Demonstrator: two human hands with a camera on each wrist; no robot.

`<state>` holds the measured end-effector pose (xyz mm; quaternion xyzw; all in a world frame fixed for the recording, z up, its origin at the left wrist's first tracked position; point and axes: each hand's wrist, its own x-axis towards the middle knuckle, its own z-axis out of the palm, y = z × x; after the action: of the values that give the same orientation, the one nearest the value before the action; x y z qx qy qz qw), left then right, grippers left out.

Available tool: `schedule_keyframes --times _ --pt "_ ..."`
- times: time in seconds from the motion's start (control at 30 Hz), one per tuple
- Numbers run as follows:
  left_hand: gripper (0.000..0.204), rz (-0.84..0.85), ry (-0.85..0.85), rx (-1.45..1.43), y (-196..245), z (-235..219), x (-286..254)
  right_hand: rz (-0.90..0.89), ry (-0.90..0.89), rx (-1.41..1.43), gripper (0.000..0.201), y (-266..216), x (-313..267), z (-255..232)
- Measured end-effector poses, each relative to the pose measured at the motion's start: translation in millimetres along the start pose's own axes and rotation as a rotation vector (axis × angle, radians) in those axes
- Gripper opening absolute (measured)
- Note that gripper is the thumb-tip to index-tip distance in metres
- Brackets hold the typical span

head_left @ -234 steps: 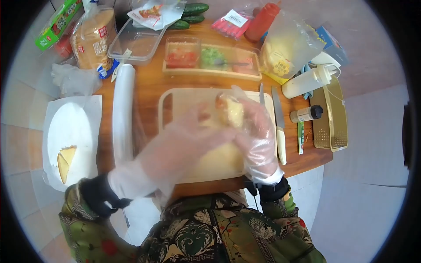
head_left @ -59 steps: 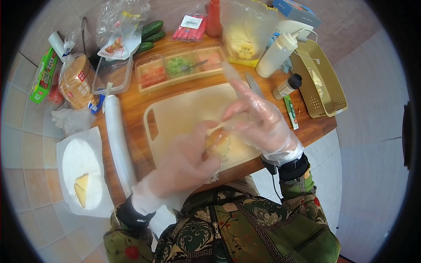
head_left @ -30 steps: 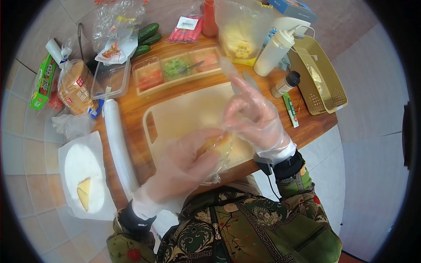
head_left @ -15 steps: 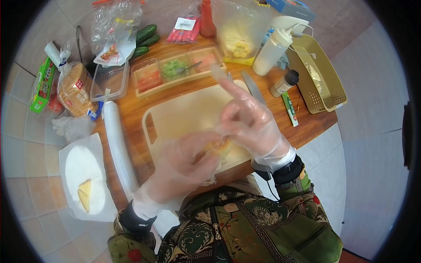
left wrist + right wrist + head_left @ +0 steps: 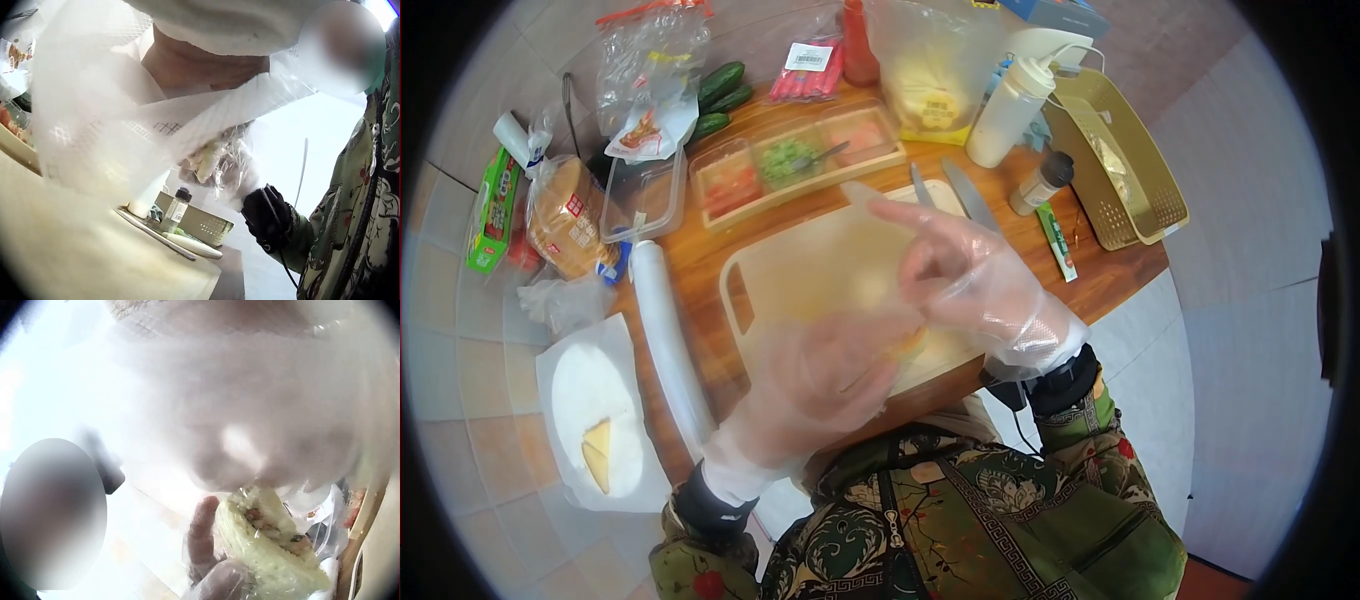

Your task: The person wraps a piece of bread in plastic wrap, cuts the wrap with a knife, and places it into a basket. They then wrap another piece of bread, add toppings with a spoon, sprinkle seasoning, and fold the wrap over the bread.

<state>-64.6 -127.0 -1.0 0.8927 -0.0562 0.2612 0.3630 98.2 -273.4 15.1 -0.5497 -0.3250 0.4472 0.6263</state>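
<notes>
Both hands wear clear plastic gloves and meet over the front of the cream cutting board (image 5: 800,260). My left hand (image 5: 825,365), blurred, holds a sandwich (image 5: 912,345) in shiny clear film. In the right wrist view the sandwich (image 5: 269,556) shows pale yellow bread and a cut face with darker filling; left fingers (image 5: 203,534) curl behind it. My right hand (image 5: 985,285) is at its upper end, thumb and lower fingers curled in against it, index finger stretched out to the left. In the left wrist view, loose glove plastic hides most of the left fingers.
Two knives (image 5: 970,190) lie at the board's right edge. Behind it stands a divided tray (image 5: 800,165) of chopped food. A film roll (image 5: 665,330) and a paper sheet (image 5: 565,400) with cheese triangles (image 5: 598,455) are left; a seasoning bottle (image 5: 1040,185) and basket (image 5: 1125,190) are right.
Several seconds ago the sandwich was higher over the board; it has come down toward the front edge. Over the last second the right index finger has swung down to the left. The head view has shifted slightly.
</notes>
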Motion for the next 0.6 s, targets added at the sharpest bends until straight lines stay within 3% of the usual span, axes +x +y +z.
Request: schedule_keyframes --times 0.17,0.23,0.33,0.53,0.6 --pt "0.039 0.049 -0.061 0.023 3 -3 4 0.018 -0.071 0.092 0.07 4 -1 -7" --pt "0.039 0.056 -0.014 -0.021 2 -2 6 -0.001 0.111 0.209 0.07 8 3 -5" --pt "0.039 0.077 0.016 -0.007 3 -2 8 -0.074 0.217 0.263 0.071 3 1 -1" --pt "0.039 0.058 -0.007 -0.004 2 -3 6 -0.029 0.036 0.187 0.071 5 -12 6" --pt "0.039 -0.008 0.029 -0.013 4 0 0 0.0 0.059 0.198 0.071 1 -13 8"
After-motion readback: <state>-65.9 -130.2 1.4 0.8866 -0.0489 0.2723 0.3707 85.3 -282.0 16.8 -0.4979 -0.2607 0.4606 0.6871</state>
